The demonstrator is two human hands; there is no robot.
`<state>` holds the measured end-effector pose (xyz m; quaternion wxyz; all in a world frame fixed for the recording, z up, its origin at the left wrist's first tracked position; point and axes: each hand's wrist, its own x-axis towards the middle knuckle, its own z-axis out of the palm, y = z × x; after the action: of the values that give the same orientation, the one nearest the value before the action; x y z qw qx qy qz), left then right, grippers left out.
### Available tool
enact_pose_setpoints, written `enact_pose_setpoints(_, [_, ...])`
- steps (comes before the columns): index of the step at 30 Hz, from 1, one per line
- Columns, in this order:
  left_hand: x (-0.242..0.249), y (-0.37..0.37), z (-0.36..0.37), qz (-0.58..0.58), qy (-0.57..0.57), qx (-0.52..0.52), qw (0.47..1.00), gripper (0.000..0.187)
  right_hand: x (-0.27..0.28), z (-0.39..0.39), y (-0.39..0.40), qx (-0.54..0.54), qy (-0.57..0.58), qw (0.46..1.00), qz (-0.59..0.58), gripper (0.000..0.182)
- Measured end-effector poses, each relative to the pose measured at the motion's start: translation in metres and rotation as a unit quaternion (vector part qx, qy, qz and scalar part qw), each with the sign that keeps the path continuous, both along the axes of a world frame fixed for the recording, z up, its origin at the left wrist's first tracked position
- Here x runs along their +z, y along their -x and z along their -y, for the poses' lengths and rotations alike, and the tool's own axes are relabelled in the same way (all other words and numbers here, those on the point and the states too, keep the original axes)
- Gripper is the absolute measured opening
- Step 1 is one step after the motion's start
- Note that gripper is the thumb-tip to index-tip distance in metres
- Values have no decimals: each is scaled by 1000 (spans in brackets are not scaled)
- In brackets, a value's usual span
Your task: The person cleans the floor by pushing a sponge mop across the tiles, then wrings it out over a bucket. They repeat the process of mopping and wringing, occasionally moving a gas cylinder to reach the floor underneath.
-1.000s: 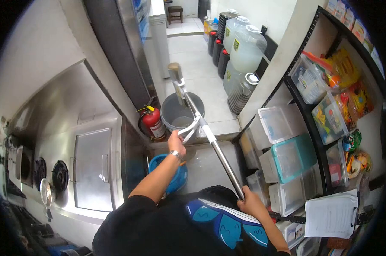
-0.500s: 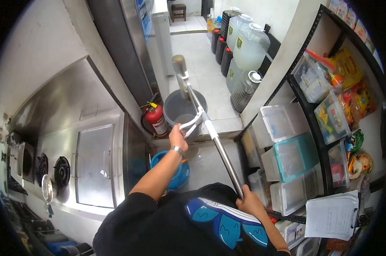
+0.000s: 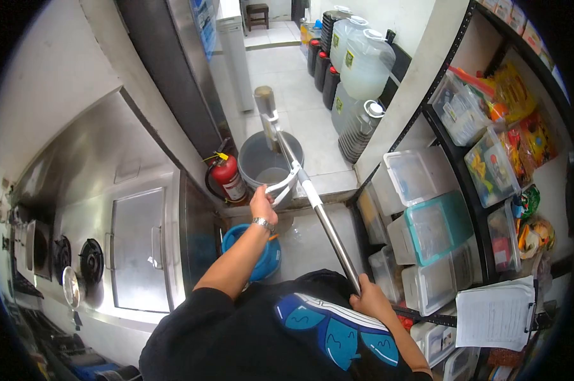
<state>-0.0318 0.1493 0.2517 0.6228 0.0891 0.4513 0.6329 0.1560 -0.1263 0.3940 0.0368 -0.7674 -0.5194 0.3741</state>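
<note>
A sponge mop (image 3: 325,221) with a metal pole and white fittings slants across the middle of the head view. Its brownish head (image 3: 264,105) is raised over a grey bucket (image 3: 292,147). My left hand (image 3: 261,204), with a metal watch at the wrist, is closed on the mop's white lever (image 3: 284,189). Lower down, my right hand (image 3: 370,297) wraps round the pole near its end. Below my left forearm stands a blue bucket (image 3: 273,258), partly hidden by the arm.
A red fire extinguisher (image 3: 228,176) stands left of the grey bucket, beside a steel stove counter (image 3: 138,244). Large water jugs (image 3: 365,66) line the right wall beyond a low floor step. A black shelf rack (image 3: 448,143) with plastic bins (image 3: 439,227) is on my right.
My view has shifted slightly, so the surroundings sit a little further left and up. Both hands keep their holds, and the mop stays over the grey bucket.
</note>
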Motion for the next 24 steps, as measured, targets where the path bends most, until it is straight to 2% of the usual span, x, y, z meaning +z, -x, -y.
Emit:
enact_pose_setpoints(7, [-5, 5, -3, -23, 1, -3, 1000, 17, -3, 4, -5, -13, 1, 999, -41, 36])
enact_pose_setpoints(9, [-3, 10, -16, -78, -12, -4, 997, 18, -3, 8, -8, -26, 1, 997, -69, 37])
enact_pose_setpoints(14, [-9, 15, -73, -148, -67, -51, 985, 20, -32, 32, -25, -49, -37, 986, -158, 41])
enact_pose_setpoints(17, [3, 1, -97, -229, -61, -121, 964, 22, -43, 35, -26, -69, -71, 972, -212, 42])
enact_pose_setpoints(19, [1, -12, -119, -284, -73, -161, 942, 24, -36, 34, -27, -100, -30, 965, -240, 41])
enact_pose_setpoints(20, [-10, -19, -135, -330, -73, -173, 925, 29, -33, 34, -29, -115, -9, 960, -253, 40])
enact_pose_setpoints(21, [-23, -25, -156, -425, -65, -219, 876, 36, -34, 40, -33, -133, -2, 942, -307, 39])
enact_pose_setpoints(23, [-50, -45, -187, -589, -69, -256, 763, 35, -39, 53, -41, -171, 9, 895, -412, 37])
enact_pose_setpoints(24, [-48, -53, -187, -659, -137, -275, 686, 34, -37, 57, -43, -158, -19, 888, -431, 35])
